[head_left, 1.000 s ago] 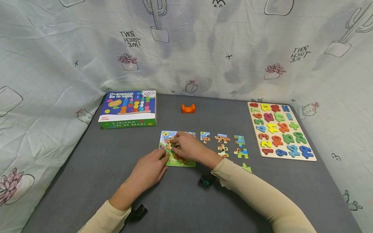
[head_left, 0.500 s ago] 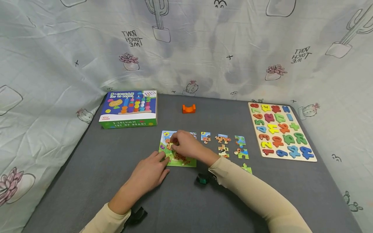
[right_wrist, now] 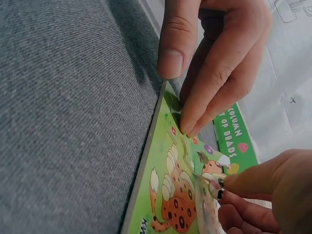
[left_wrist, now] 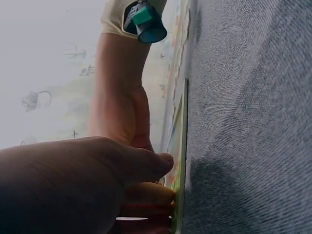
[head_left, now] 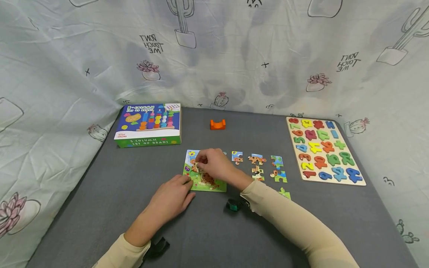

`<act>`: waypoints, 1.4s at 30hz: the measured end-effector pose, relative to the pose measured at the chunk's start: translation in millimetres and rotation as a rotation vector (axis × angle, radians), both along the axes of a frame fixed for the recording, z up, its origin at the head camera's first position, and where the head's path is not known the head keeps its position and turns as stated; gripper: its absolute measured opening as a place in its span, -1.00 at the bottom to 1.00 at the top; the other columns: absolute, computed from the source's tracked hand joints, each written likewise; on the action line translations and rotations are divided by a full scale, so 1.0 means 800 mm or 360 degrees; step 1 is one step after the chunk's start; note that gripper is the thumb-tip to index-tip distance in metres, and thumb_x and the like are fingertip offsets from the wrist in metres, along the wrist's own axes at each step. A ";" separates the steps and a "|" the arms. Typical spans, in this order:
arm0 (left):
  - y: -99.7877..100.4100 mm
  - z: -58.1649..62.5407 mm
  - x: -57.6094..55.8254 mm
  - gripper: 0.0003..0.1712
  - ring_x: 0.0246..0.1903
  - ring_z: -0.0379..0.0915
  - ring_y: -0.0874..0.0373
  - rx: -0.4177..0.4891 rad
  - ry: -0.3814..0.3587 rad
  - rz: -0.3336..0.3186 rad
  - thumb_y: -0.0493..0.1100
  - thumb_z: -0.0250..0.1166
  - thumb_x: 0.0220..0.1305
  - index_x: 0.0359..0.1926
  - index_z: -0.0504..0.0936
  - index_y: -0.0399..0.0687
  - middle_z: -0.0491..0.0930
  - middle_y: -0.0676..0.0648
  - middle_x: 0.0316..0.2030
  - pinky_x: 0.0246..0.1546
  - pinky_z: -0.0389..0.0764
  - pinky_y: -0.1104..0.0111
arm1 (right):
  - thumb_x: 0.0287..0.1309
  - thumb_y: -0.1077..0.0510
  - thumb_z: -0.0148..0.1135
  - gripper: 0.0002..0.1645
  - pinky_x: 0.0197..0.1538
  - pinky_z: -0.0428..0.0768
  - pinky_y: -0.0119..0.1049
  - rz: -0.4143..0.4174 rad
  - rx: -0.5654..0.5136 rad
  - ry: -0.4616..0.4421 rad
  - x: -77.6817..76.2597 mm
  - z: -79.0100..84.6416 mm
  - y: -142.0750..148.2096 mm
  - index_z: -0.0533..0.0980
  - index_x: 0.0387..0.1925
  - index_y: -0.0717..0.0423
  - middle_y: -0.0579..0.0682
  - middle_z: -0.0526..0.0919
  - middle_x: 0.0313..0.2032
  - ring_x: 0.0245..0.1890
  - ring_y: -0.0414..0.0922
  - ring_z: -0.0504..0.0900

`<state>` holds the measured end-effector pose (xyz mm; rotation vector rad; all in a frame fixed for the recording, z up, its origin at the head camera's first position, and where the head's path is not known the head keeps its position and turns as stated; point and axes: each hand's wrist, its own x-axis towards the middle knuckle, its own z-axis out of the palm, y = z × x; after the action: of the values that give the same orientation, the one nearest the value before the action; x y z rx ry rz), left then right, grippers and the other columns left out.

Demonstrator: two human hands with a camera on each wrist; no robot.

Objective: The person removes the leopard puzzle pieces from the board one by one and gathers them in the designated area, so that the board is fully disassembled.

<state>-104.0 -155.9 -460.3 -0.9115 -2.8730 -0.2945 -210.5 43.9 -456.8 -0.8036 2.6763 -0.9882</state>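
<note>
A picture puzzle board [head_left: 219, 187] with a spotted animal on green lies flat on the grey table. My left hand [head_left: 172, 194] rests its fingertips on the board's near left corner; in the right wrist view the left fingers [right_wrist: 214, 83] are extended down onto it. My right hand [head_left: 216, 163] is over the board's upper middle. Between its thumb and fingers it pinches a puzzle piece [right_wrist: 214, 187] showing part of an animal's face, tilted against the board. The right hand hides part of the board in the head view.
Several loose puzzle pieces [head_left: 257, 159] lie right of the board. A boxed bead set [head_left: 149, 126] stands at back left, an orange curved block [head_left: 218, 124] at back middle. A number puzzle board [head_left: 326, 152] lies at right. A printed cloth [head_left: 234, 56] hangs behind.
My right fingers have lifted slightly and shifted on the board, still pinching the piece. My left hand stays at the board's corner with a slight shift of its fingers.
</note>
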 end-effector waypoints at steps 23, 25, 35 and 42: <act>-0.004 -0.004 0.002 -0.70 -0.02 0.60 -0.03 -0.0004 0.0038 0.0017 -0.07 0.53 0.40 -0.02 0.79 -0.20 0.64 -0.10 -0.03 -0.18 0.76 0.04 | 0.38 0.21 0.49 -0.77 -0.14 0.68 -0.18 0.0197 0.0238 0.0519 0.014 -0.010 -0.003 0.72 0.03 0.12 -0.05 0.75 -0.26 -0.29 -0.14 0.68; -0.004 -0.004 0.002 -0.70 -0.03 0.60 -0.03 -0.0004 0.0046 0.0014 -0.07 0.54 0.40 -0.03 0.79 -0.20 0.64 -0.10 -0.04 -0.18 0.75 0.05 | 0.37 0.23 0.49 -0.77 -0.15 0.69 -0.19 0.0186 0.0209 0.0552 0.016 -0.011 -0.003 0.72 0.02 0.12 -0.04 0.76 -0.26 -0.29 -0.14 0.69; -0.003 -0.005 -0.001 -0.71 -0.04 0.61 -0.03 0.0005 0.0087 -0.0007 -0.07 0.55 0.39 -0.04 0.80 -0.18 0.65 -0.10 -0.04 -0.22 0.76 0.07 | 0.38 0.26 0.47 -0.77 -0.16 0.71 -0.14 0.0105 0.0163 0.0649 0.012 0.003 0.012 0.70 0.03 0.13 -0.02 0.75 -0.23 -0.24 -0.08 0.71; -0.003 -0.003 -0.002 -0.67 0.03 0.62 -0.05 -0.0019 0.0014 0.0002 -0.05 0.52 0.43 0.04 0.81 -0.18 0.67 -0.12 0.03 -0.11 0.76 0.03 | 0.40 0.22 0.48 -0.69 -0.14 0.69 -0.23 0.0005 0.0105 0.0383 0.008 0.026 0.041 0.74 0.13 0.13 -0.04 0.76 -0.16 -0.20 -0.12 0.73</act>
<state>-106.0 -158.1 -462.6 -0.9106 -2.8702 -0.2726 -203.8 76.5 -436.1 -0.9689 2.8892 -0.8459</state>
